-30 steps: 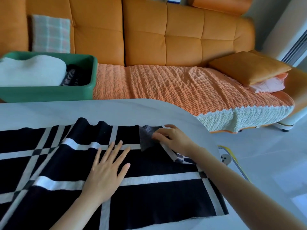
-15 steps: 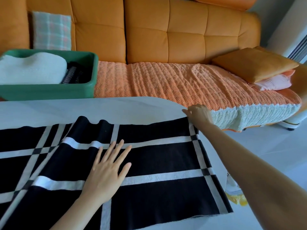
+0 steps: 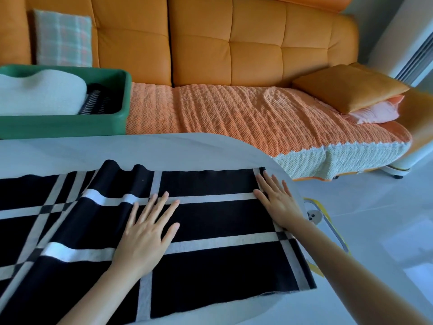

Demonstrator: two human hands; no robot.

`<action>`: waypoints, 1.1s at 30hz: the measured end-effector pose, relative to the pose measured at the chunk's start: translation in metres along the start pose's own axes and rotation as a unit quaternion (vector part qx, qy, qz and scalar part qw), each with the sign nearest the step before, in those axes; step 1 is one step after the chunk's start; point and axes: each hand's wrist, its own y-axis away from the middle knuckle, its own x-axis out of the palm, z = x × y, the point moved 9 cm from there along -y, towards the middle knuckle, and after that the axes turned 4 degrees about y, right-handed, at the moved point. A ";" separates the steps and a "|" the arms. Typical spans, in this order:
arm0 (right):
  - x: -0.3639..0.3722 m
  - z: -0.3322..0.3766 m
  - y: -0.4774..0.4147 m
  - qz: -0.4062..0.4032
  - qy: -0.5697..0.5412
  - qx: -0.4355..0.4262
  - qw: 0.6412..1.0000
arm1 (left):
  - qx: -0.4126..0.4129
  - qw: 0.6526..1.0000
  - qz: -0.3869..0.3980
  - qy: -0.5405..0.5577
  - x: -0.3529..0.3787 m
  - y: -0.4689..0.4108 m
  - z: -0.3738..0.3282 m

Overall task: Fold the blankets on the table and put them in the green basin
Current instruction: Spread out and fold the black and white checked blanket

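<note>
Two flat, spread grips, holding nothing: my left hand (image 3: 145, 233) and right hand (image 3: 278, 204) press the blanket (image 3: 222, 256) onto the bench (image 3: 164, 151).

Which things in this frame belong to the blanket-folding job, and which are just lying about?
Job: checked blanket, pressed flat by left hand and right hand; table; green basin holding a white blanket and striped fabric.

Lying about: sofa, plaid cushion, orange pillow, pink pillow, knitted throw.
</note>
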 end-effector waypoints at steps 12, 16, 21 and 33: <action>0.013 0.037 0.077 -0.037 0.010 -0.054 0.998 | -0.018 1.000 0.010 0.006 0.000 -0.002 -0.003; 0.006 0.017 0.064 -0.027 0.008 -0.028 0.999 | -0.033 0.999 0.012 0.011 0.005 -0.008 -0.015; -0.016 -0.024 0.052 -0.048 -0.130 0.078 0.987 | -0.038 0.999 0.029 0.019 0.014 -0.023 -0.036; -0.059 -0.045 0.031 -0.041 -0.320 0.174 0.931 | -0.049 0.994 0.048 0.087 0.014 -0.035 -0.056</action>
